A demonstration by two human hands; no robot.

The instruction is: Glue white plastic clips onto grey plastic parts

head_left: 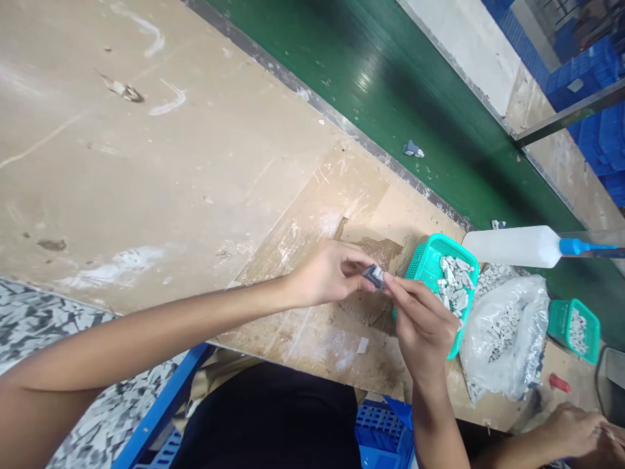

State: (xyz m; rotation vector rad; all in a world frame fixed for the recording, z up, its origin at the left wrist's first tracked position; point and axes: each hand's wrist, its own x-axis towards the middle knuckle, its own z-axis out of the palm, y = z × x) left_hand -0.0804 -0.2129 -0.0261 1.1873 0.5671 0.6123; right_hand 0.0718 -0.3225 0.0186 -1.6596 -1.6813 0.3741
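My left hand (336, 272) pinches a small dark grey part (372, 276) between thumb and fingertips, over the wooden bench. My right hand (424, 319) meets it from the right, thumb and forefinger closed on a small white piece (379, 274) that touches the grey part. Just beyond the right hand stands a turquoise basket (418, 265) with many white and grey pieces (454, 286) inside. How the two parts join is too small to tell.
A green conveyor belt (312, 58) runs behind the bench, carrying a grey-and-white part (413, 149). Rightward are a white bottle (512, 246), a plastic bag (530, 326) of small pieces, a smaller turquoise basket (558, 319) and a red item (559, 383). Another person's hands (579, 430) work at lower right.
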